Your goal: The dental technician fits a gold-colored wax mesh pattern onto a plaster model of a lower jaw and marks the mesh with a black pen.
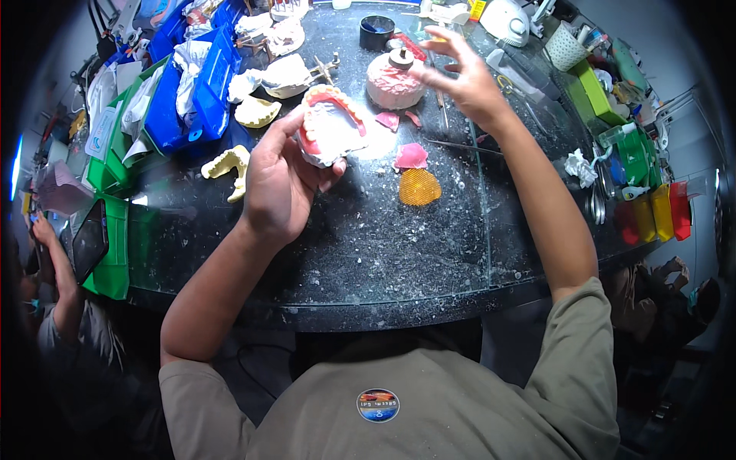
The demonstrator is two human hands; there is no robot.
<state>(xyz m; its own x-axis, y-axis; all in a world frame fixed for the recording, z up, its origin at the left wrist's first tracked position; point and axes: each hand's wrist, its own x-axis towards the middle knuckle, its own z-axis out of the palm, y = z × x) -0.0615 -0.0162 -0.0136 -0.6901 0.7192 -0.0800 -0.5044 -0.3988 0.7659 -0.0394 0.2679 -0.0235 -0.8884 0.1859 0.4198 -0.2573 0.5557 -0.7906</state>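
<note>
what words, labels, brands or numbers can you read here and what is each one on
Round colourful badge on the shirt: small printed lettering, which I won't copy out.
Pale label by the green bin at left: print too small to read.
Yellow-and-red packet at the top edge: markings too small and blurred to read.

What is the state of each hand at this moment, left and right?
Left hand: holding the plaster dental model.
Right hand: open, fingers spread; whether it touches the dark round piece cannot be told.
</note>
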